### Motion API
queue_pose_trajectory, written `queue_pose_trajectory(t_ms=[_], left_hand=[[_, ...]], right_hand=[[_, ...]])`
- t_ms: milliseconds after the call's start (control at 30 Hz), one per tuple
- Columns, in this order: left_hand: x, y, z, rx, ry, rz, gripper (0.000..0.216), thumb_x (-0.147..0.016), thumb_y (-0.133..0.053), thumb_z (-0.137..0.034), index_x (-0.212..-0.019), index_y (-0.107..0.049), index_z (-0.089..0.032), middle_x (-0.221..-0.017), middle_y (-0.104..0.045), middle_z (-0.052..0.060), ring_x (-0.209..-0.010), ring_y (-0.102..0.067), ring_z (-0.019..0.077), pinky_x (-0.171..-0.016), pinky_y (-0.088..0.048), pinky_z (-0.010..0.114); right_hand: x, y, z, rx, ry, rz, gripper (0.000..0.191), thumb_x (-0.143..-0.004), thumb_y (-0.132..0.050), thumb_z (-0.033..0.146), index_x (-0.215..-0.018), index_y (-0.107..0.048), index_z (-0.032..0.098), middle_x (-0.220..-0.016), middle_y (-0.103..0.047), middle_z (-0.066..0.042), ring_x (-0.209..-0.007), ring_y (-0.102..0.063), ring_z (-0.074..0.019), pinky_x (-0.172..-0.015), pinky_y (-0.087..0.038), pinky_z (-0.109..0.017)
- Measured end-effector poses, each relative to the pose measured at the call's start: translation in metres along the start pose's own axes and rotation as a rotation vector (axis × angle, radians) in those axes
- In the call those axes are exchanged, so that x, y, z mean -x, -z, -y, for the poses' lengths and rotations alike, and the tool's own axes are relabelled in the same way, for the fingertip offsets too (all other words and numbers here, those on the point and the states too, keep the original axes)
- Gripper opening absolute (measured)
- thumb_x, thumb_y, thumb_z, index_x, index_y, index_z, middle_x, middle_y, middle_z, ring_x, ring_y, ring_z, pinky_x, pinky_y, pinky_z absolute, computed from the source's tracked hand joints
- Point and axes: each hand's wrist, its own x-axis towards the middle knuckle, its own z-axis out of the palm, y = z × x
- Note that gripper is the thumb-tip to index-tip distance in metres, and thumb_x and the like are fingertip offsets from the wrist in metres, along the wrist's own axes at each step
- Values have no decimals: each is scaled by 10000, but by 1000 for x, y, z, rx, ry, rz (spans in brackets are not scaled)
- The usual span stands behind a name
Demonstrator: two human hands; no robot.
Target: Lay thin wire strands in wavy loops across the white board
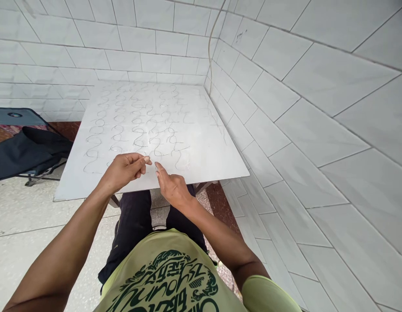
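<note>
My left hand (128,170) is closed in a pinch above the near edge of a white board (214,156). Whatever lies between its thumb and fingers is too fine to make out. Just to its right, my right hand (175,186) has thumb and forefinger pressed together, the fingertips a small gap away from the left ones. Anything in that pinch is also too small to name. Beyond the hands, thin dark curled strands (141,138) lie in rough rows across the board, many bent into S-shapes and loops.
White wall tiles (314,138) rise close along the board's right side and behind it. A thin cable (210,47) hangs down the corner. To the left stands a folding chair (21,115) with dark cloth (28,151) over it. My legs (134,221) are under the near edge.
</note>
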Motion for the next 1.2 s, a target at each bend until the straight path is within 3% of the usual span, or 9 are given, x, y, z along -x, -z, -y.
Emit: queue_pose_trajectory(t_ms=[67,167,433,567,700,800,900,1067,1200], left_hand=[[0,4,2,56,-4,34,361,-889,-703,-533,-935,-750,-178,-747,-663,31,-575,-530,123,-491,-385,250],[3,5,4,62,-55,41,334,-897,-709,-503,-888,-746,-172,-752,-681,39,-576,-542,121,-506,-422,251],[8,-7,6,14,-112,-107,294,-935,-670,-456,-974,-758,-178,-678,-662,15,-547,-514,104,-494,-394,229],[5,-8,8,4,-108,-95,301,-934,-665,-462,-968,-764,-181,-685,-667,20,-549,-509,102,-483,-383,224],[3,-7,6,27,-94,-52,309,-929,-665,-467,-984,-767,-180,-728,-688,33,-572,-537,116,-487,-414,236],[3,-5,1,10,-107,-105,302,-931,-668,-459,-979,-773,-181,-725,-680,29,-577,-541,120,-495,-426,243],[2,-2,-4,-9,-114,-151,292,-925,-674,-451,-977,-780,-184,-714,-673,25,-570,-536,120,-486,-410,241],[-1,0,-3,39,-119,-164,277,-914,-688,-447,-973,-783,-194,-700,-657,23,-565,-527,119,-472,-379,236],[-2,-4,3,175,-116,-162,262,-909,-703,-432,-967,-781,-189,-682,-630,18,-544,-495,102,-468,-343,232]], right_hand=[[0,4,-2,-82,-21,-35,480,-1125,-338,300,-1524,-493,83,-609,-658,-19,-506,-551,-136,-548,-387,-238],[1,4,-3,-187,-30,-62,497,-1124,-319,325,-1528,-498,98,-603,-638,-14,-495,-518,-132,-551,-388,-231],[4,-5,-2,-247,-25,10,557,-1086,-340,285,-1608,-394,97,-607,-614,-34,-496,-467,-161,-583,-430,-267],[4,-3,-3,-204,-10,74,556,-1088,-321,262,-1618,-371,101,-628,-636,-41,-504,-498,-168,-584,-414,-270],[6,6,-5,-258,-115,84,565,-1105,-351,370,-1599,-381,97,-693,-682,-48,-567,-584,-185,-623,-428,-268],[11,18,-9,-354,-183,80,587,-1083,-425,430,-1559,-412,86,-729,-688,-37,-642,-625,-200,-682,-452,-279],[16,30,-13,-578,-232,133,478,-1073,-454,421,-1455,-526,142,-686,-647,10,-624,-612,-171,-687,-457,-271],[17,41,-18,-1435,-392,353,375,-1058,-484,472,-1226,-626,168,-608,-615,60,-425,-529,-108,-590,-490,-271],[16,41,-12,-1784,-439,291,311,-1000,-619,459,-1122,-648,175,-533,-553,103,-369,-429,-73,-630,-530,-296]])
